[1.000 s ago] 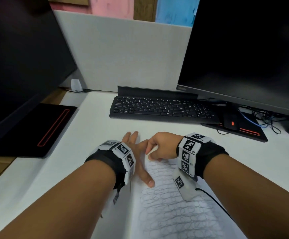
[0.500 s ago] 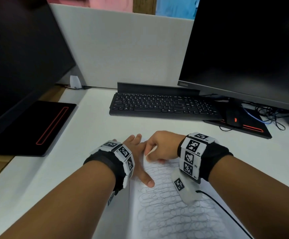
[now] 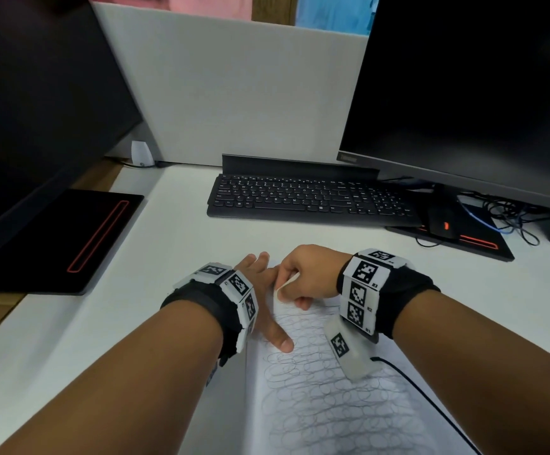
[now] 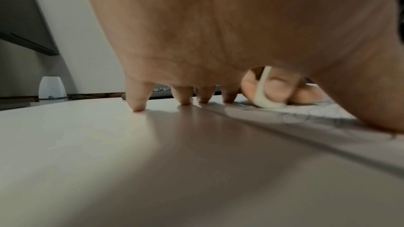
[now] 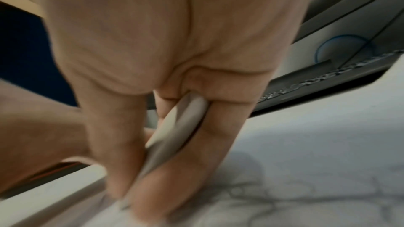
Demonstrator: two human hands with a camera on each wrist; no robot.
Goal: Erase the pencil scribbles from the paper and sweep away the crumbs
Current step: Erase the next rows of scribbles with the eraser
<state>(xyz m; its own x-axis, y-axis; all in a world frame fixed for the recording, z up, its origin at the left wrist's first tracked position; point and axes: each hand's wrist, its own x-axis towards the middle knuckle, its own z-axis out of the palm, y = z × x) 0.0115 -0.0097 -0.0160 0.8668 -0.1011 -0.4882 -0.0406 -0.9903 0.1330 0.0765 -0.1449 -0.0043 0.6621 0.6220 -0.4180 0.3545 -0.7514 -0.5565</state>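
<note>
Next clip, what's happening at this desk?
A person is rubbing out pencil scribbles on a sheet of paper on a white desk. The right hand pinches a white eraser and presses it on the sheet's far left corner. The left hand lies spread, fingers straight, holding the sheet's left edge down. Most of the scribbles are not yet erased; no crumbs are discernible.

The head view looks forward and down from above the near edge of the tabletop (image 3: 175, 257), taking in both forearms, the paper (image 3: 316, 405) and the far keyboard (image 3: 300, 197). The left wrist view sits low, almost at the tabletop (image 4: 87, 144) surface, facing far along the left hand (image 4: 196, 32). The right wrist view looks close along the right hand (image 5: 164, 40) toward the paper (image 5: 306, 170). All three share the paper's far end; the keyboard (image 5: 317, 78) shows in each.
</note>
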